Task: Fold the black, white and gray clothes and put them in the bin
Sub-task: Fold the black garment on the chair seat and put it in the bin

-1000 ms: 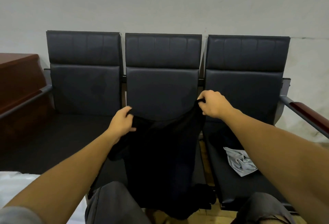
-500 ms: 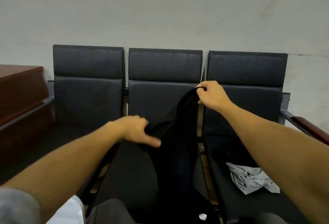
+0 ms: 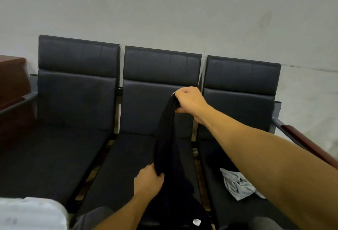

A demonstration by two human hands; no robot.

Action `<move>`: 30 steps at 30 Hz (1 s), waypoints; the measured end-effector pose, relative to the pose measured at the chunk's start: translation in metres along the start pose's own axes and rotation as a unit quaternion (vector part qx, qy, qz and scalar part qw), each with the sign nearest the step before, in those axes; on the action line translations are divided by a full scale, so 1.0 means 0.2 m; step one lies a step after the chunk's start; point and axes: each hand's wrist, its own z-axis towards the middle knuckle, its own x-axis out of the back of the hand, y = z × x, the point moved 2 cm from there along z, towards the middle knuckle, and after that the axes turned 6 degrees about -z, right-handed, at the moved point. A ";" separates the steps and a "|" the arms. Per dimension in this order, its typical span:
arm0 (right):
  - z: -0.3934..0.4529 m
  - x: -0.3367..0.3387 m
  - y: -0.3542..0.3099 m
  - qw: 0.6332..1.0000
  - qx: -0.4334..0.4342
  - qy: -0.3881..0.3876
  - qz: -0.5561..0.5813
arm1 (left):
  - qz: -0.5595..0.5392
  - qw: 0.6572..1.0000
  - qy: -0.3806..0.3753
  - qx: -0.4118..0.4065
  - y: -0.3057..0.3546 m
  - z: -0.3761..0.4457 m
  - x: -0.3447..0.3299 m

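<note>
Head view: you are at the first fold, with nothing binned that shows.
At the bench's (image 3: 54, 156) near left corner lies something white (image 3: 31, 213), perhaps the bin; over the middle seat your left hand (image 3: 148, 179) grasps the black garment (image 3: 164, 138) low while your right hand (image 3: 190, 101) clenches its top; the gray cloth (image 3: 236, 184) waits crumpled on the right seat.

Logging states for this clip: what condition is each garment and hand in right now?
black garment: unfolded, bunched, hanging from a raised grip
gray garment: crumpled on the right seat
right hand: gripping the black garment's top
left hand: gripping the black garment lower down
</note>
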 end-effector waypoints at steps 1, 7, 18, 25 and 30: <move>0.02 0.03 0.01 1.000 0.002 0.015 -0.001 | 0.014 1.000 -0.007 0.004 -0.04 0.00 0.02; 0.14 0.29 0.19 0.992 -0.010 0.063 -0.106 | 0.012 0.999 0.007 0.049 -0.37 0.15 0.34; 0.29 0.14 0.66 0.973 -0.223 -0.052 -0.023 | -0.220 0.966 0.001 -0.137 0.28 0.39 0.66; 0.62 0.52 0.26 0.943 0.057 0.299 -0.133 | -0.021 0.945 0.248 -0.211 0.79 0.83 1.31; 0.61 0.61 0.20 0.932 0.106 0.325 -0.117 | 0.068 0.910 0.308 -0.269 0.84 0.78 1.49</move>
